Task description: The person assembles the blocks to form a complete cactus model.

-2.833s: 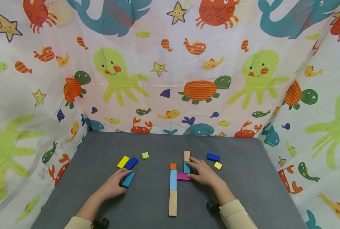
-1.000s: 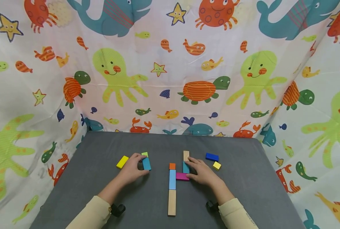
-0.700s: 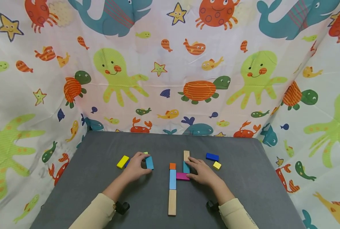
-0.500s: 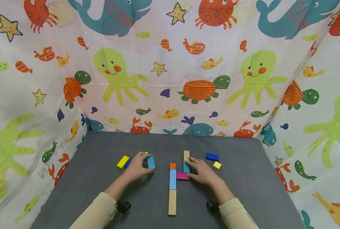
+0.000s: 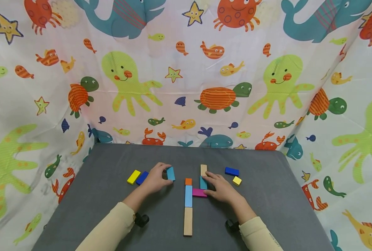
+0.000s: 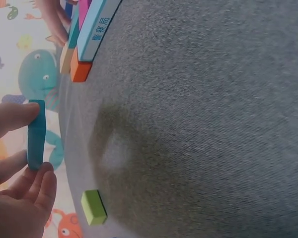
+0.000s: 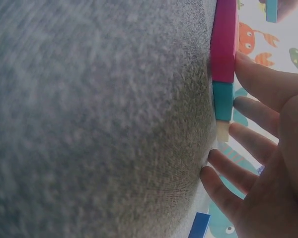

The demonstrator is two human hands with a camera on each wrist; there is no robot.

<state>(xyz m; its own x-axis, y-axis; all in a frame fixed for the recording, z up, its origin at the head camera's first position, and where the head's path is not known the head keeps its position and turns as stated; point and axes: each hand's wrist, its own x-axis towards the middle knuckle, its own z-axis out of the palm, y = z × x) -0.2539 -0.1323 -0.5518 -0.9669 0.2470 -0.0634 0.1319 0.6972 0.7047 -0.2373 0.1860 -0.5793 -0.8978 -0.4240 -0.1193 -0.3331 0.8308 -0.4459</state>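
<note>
My left hand (image 5: 155,178) pinches a teal block (image 6: 37,134) between thumb and fingers, held up over the grey cloth. To its right stands a column of blocks laid end to end: orange (image 5: 188,181), light blue with printed characters (image 5: 188,196) and long plain wood (image 5: 188,221). A magenta block (image 5: 199,193) reaches sideways from the light blue one; beyond it lie a second teal block (image 7: 224,100) and a short wooden block (image 5: 203,169). My right hand (image 5: 222,188) touches this row with spread fingers, the thumb at the magenta block.
A yellow block (image 5: 133,177) and a dark blue block (image 5: 142,178) lie at the left. The green block (image 6: 93,207) is hidden behind my left hand in the head view. Farther right are another blue block (image 5: 232,171) and a yellow cube (image 5: 237,180). A sea-animal curtain (image 5: 179,94) borders the table.
My left hand has picked up the teal block from beside the yellow and blue ones and carried it rightward and away, toward the column. The right hand has stayed in place.
</note>
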